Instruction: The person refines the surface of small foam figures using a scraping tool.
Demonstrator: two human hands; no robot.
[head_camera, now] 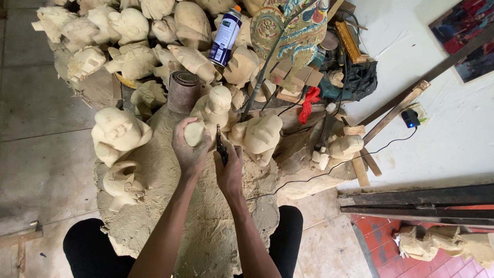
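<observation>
A small pale wooden carving (194,132) is gripped by the fingers of the left hand (189,149) above a sawdust-covered mound (154,206). A dark carving tool (222,146) is clasped by the right hand (230,170), its fingers closed around it, just beside the carving. A sandpaper roll (183,91) and a spray can (226,36) are seen beyond, among unfinished figures.

A tall spray can (226,36) in blue and white, with an orange top, leans among the pale wooden figures (134,41) at the back

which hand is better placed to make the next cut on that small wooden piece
Right, probably: the right hand grips the dark carving tool, its tip beside the small wooden piece; the left hand is occupied holding that piece.
</observation>
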